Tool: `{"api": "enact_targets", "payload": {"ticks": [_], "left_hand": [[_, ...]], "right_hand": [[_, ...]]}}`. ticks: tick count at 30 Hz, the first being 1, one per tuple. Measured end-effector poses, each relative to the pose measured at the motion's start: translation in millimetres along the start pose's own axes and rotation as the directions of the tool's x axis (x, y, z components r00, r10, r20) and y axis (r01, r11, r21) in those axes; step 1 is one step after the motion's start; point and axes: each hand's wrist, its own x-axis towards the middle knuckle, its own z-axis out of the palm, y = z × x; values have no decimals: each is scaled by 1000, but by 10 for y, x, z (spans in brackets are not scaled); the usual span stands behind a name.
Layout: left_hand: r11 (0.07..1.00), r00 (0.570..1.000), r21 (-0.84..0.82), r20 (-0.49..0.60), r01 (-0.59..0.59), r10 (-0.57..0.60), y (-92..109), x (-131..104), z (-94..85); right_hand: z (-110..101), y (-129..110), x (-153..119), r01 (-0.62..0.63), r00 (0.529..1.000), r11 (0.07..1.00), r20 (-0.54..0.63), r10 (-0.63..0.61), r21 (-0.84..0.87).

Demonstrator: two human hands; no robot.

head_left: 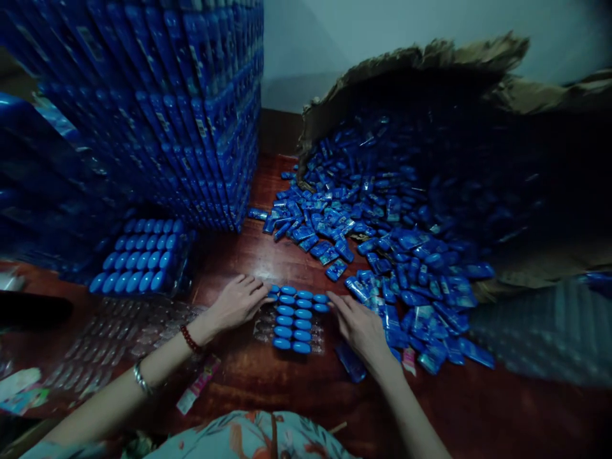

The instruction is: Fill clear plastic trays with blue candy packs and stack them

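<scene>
A clear plastic tray (316, 338) with oval pockets lies on the floor in front of me. Small blue oval cases (302, 324) fill its two middle columns, and several more sit along its far edge. From the left, my left hand (241, 297) reaches its far left corner, fingers together and fingertips closed on a blue case partly hidden by them. Opposite, my right hand (357, 324) has its fingers bent and its fingertips on a blue case (321, 308) at the far right corner. Pockets in the outer columns nearer me show clear plastic.
Right of the tray, blue packets (335, 223) spill from a torn cardboard box (329, 105). At left stand a filled tray of blue cases (138, 255) and tall stacks of blue packs (191, 115). Clear trays (105, 338) and a pink-and-white wrapper (198, 386) lie near my left arm.
</scene>
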Motion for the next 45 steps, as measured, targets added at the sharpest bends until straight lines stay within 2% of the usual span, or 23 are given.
{"api": "enact_targets", "payload": {"ticks": [2, 4, 6, 9, 11, 14, 17, 19, 22, 24, 25, 27, 28, 29, 31, 34, 38, 41, 45], "left_hand": [[989, 992, -116, -86, 87, -98, -65, 264, -6], [964, 983, -223, -81, 141, -163, -90, 652, 72], [966, 996, -247, 55, 83, -72, -68, 1082, 227], [991, 979, -132, 203, -4, 31, 3, 1595, 511], [995, 968, -91, 242, -50, 71, 28, 1774, 667], [989, 959, -115, 258, -91, 118, -20, 1815, 792], [979, 956, -177, 255, -103, 147, -167, 1670, 792], [963, 968, -258, 212, -75, 132, -288, 1485, 727], [915, 994, -402, 100, 1, 43, -436, 1043, 517], [867, 995, -489, 33, 95, -90, -473, 646, 314], [838, 978, -515, 5, 179, -206, -468, 430, 206], [761, 901, -547, -28, 348, -432, -409, 2, 7], [721, 862, -560, -25, 407, -506, -359, -191, -72], [687, 832, -567, -6, 454, -555, -297, -360, -131], [656, 815, -572, 41, 493, -577, -151, -601, -186], [690, 854, -572, 39, 444, -518, 75, -707, -136], [806, 925, -502, -30, 314, -379, 271, -590, 25], [909, 963, -334, -18, 249, -270, 320, -529, 136], [971, 982, -151, 4, 188, -190, 306, -518, 225]], "right_hand": [[40, 157, 138, -156, 981, 986, -105, 161, 53], [104, 287, 362, -305, 943, 951, -125, 309, 50], [171, 368, 604, -407, 913, 913, -34, 407, -5], [232, 409, 840, -476, 864, 879, 171, 473, -27], [239, 418, 859, -477, 849, 879, 263, 457, 11], [239, 431, 716, -471, 848, 876, 324, 419, 102], [269, 418, 480, -500, 852, 822, 328, 409, 273], [303, 386, 304, -512, 858, 761, 284, 429, 399], [329, 309, 3, -486, 860, 652, 186, 475, 582], [307, 248, -221, -478, 845, 554, 184, 502, 682], [283, 215, -332, -483, 837, 499, 210, 506, 720], [220, 151, -529, -503, 827, 410, 284, 486, 761], [186, 121, -607, -511, 827, 388, 315, 466, 767], [155, 92, -667, -514, 833, 387, 339, 437, 765], [106, 45, -727, -498, 859, 443, 357, 366, 746], [63, 7, -692, -438, 899, 596, 329, 288, 673], [18, -7, -574, -416, 905, 738, 317, 282, 532], [14, -47, -549, -378, 926, 752, 205, 318, 540], [160, -187, -591, -425, 871, 694, 54, 489, 581]]}}
